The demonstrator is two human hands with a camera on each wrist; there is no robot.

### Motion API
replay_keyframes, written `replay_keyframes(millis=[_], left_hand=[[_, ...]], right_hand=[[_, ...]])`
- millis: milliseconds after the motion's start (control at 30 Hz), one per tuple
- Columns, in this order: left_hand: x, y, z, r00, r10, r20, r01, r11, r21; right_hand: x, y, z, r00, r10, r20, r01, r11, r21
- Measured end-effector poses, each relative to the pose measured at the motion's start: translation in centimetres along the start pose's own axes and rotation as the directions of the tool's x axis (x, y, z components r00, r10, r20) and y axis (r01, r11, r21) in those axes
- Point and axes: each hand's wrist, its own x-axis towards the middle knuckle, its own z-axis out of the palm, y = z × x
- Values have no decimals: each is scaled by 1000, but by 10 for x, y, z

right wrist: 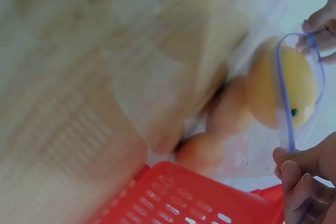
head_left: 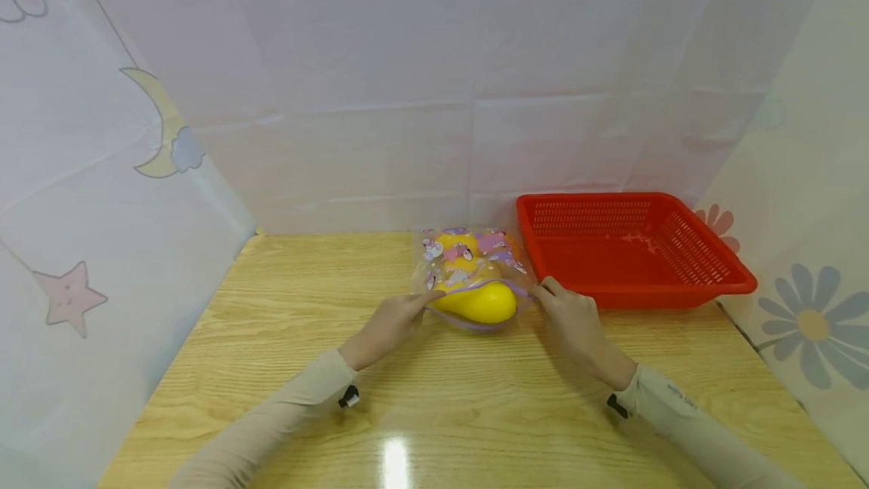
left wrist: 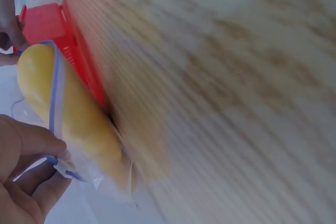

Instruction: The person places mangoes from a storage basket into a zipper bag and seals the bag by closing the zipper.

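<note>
A clear zip bag (head_left: pixel 434 251) with colourful cartoon prints and a purple zip lies on the table, its mouth facing me. In that mouth sits a smooth yellow pear-shaped fruit (head_left: pixel 490 303), its rounded end partly out past the zip. Behind it in the bag are more yellow and orange round fruits; the right wrist view shows an orange one (right wrist: pixel 199 151) near the bottom. My left hand (head_left: pixel 388 329) pinches the left end of the zip edge, by a small slider in the left wrist view. With thumb and fingers my right hand (head_left: pixel 572 323) pinches the opposite end.
A red plastic basket (head_left: pixel 634 296) with slotted walls stands just right of the bag, close to my right hand. Both rest on a wood-grain table (head_left: pixel 319 270). Printed sheets (head_left: pixel 366 164) hang behind and at both sides.
</note>
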Motion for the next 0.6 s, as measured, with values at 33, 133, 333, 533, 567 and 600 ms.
replay_keyframes(millis=[33, 133, 333, 533, 567, 600], left_hand=[[0, 0, -1, 1000, -5, -15, 5, 1000, 8], [1, 0, -4, 998, -38, -42, 39, 999, 23], [0, -3, -7, 992, -103, -73, 105, 994, 29], [-1, -7, -11, 991, -83, -100, 89, 994, 58], [-2, -8, -12, 991, -78, -105, 85, 994, 62], [-2, -9, -13, 991, -75, -110, 83, 994, 67]], right_hand=[[1, 1, -1, 1000, 4, -4, -4, 1000, 12], [6, 4, -1, 1000, -2, -24, 3, 999, 34], [14, 8, -4, 1000, 26, -12, -25, 995, 92], [21, 15, -8, 996, 91, 24, -93, 982, 162], [22, 16, -9, 995, 96, 24, -98, 980, 170], [24, 17, -10, 994, 103, 26, -106, 979, 177]])
